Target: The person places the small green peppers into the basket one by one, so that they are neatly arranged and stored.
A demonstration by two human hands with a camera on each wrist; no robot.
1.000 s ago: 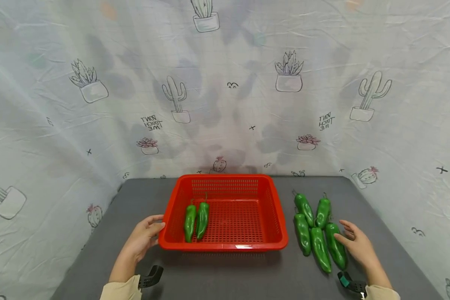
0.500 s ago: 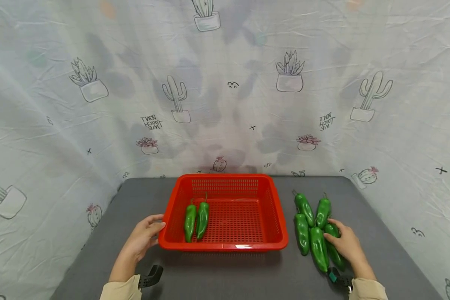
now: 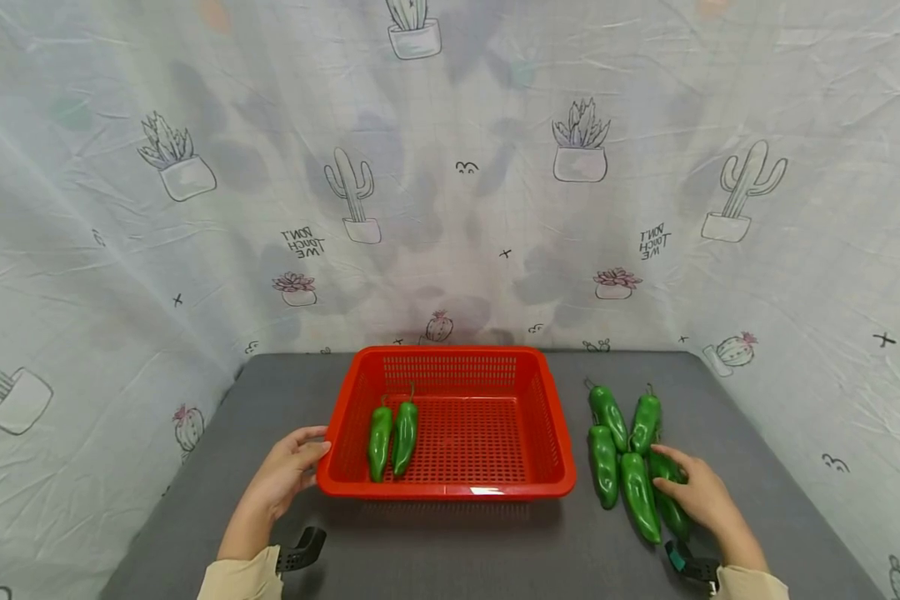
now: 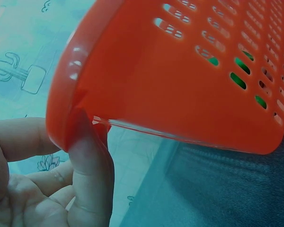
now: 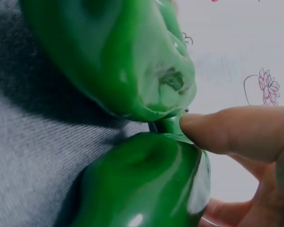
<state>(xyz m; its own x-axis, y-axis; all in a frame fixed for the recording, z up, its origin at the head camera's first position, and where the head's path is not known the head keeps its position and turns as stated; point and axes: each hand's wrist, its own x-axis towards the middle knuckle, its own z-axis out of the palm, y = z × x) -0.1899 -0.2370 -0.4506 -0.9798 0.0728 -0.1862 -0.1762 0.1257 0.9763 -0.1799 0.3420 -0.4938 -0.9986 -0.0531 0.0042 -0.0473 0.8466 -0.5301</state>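
Observation:
My left hand [image 3: 288,471] grips the left rim of a red plastic basket [image 3: 446,490], thumb on one side and fingers on the other, as the left wrist view also shows. Two green chili peppers [image 3: 379,442] lie side by side in the basket's left part. On the right, my right hand [image 3: 701,496] holds the rightmost green pepper [image 3: 675,518] of a loose group, partly covering it. In the right wrist view, the thumb [image 5: 213,130] reaches between that pepper [image 5: 137,184] and its neighbour [image 5: 118,56], with fingers around the far side.
Several other green peppers, including one at the front [image 3: 640,500] and one at the back [image 3: 606,417], lie close together right of the basket. The grey tabletop [image 3: 450,558] meets a white cactus-print cloth [image 3: 457,250] at the back and sides.
My right hand has moved left and come down onto the rightmost pepper, closing around it. The left hand and the basket have stayed in place.

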